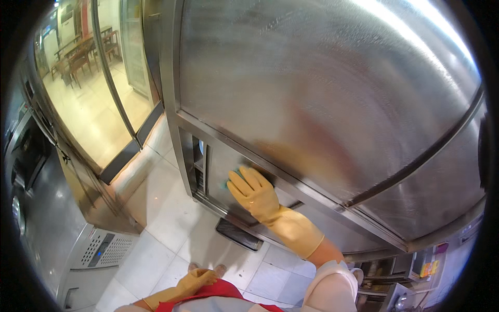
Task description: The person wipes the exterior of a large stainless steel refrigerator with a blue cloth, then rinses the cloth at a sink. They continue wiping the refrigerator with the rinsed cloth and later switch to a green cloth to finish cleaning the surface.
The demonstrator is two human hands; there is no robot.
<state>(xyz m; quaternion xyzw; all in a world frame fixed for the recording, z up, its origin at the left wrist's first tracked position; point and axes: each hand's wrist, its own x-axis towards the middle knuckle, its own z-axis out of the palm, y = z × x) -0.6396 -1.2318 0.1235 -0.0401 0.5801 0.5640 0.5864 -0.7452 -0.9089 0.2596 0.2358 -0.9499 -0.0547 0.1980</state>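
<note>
My right hand, in a yellow rubber glove, presses a green scouring pad flat against the stainless-steel sliding door of a cabinet. Most of the pad is hidden under the fingers. Above the door runs the cabinet's steel top, wet with streaks and droplets. My left hand, gloved the same way, is bent in at my waist, in front of the red apron. Its fingers curl inward, and whether anything is in them cannot be seen.
A black tray lies on the tiled floor under the cabinet edge. At left stands a steel appliance with a perforated panel. Beyond a glass door are wooden tables and chairs. Shelves with goods are at lower right.
</note>
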